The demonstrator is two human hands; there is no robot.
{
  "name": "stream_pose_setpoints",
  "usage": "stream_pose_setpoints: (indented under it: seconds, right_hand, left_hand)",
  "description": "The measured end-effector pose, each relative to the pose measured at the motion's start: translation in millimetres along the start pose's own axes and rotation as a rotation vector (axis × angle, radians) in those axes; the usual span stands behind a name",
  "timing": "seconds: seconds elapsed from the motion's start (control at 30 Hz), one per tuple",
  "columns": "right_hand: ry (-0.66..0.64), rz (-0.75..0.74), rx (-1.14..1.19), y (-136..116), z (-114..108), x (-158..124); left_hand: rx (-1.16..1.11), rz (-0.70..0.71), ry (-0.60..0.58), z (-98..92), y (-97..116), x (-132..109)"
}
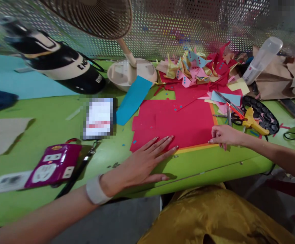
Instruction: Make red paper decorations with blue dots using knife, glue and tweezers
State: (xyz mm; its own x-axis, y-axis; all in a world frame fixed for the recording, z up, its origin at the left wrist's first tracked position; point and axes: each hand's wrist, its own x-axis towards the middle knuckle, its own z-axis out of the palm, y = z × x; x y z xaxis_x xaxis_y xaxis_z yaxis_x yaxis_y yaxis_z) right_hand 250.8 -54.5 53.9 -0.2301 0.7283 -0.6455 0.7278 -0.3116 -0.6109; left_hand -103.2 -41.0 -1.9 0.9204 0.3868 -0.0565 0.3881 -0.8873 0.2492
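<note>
A red paper sheet (183, 118) lies on the green table, with an orange and yellow edge (198, 147) of other sheets showing beneath it. My left hand (144, 159) rests flat near its lower left part, fingers stretched over the red paper and thumb on the table. At the lower right corner of the sheets, my right hand (225, 135) is closed, thumb and forefinger pinching the paper's corner. How many layers are between those fingers is hidden. A blue paper strip (134, 100) lies across the left of the red sheet.
Folded paper pieces (193, 66) pile up behind the sheet. Right are scissors (230, 117), a yellow-handled tool (254, 122), a black tray (261, 113) and a clear bottle (263, 61). Left are a fan (132, 73), a black bottle (68, 69), a phone (99, 118) and a purple packet (53, 164).
</note>
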Motion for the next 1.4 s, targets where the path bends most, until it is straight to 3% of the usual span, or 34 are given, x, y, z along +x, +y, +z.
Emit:
stream_pose_setpoints:
  seconds: [0.3,0.47,0.67,0.77,0.87,0.97,1.03,1.1,1.23,1.4]
  right_hand:
    - [-0.001,0.015,0.023,8,-2,-5]
    - [-0.015,0.040,0.078,11,-2,-4]
    - [-0.043,0.032,0.099,14,-4,-1]
    - [-0.082,0.028,0.114,14,-6,-2]
    - [-0.064,0.013,0.076,13,-11,-3]
    - [0.181,-0.058,-0.074,10,-13,-3]
    - [0.427,-0.149,-0.236,8,-13,1]
    - [0.584,-0.229,-0.397,7,-12,9]
    - [0.555,-0.271,-0.556,1,-13,28]
    - [0.525,-0.268,-0.608,-13,-27,43]
  left_hand:
    - [0.003,-0.018,-0.089,-15.6,-22,-29]
    - [-0.053,0.042,-0.098,-36.0,-36,-35]
    - [-0.171,-0.037,-0.076,-60.2,-48,-43]
    - [-0.180,-0.112,0.035,-60.9,-44,-32]
    - [-0.197,-0.367,0.212,-60.2,-32,-8]
    - [-0.205,-0.570,0.356,-62.3,-21,17]
    - [-0.186,-0.584,0.398,-63.1,-18,29]
    - [-0.199,-0.585,0.400,-61.9,-18,39]
    - [-0.233,-0.519,0.397,-56.5,-21,60]
    - [-0.266,-0.435,0.297,-53.7,-32,84]
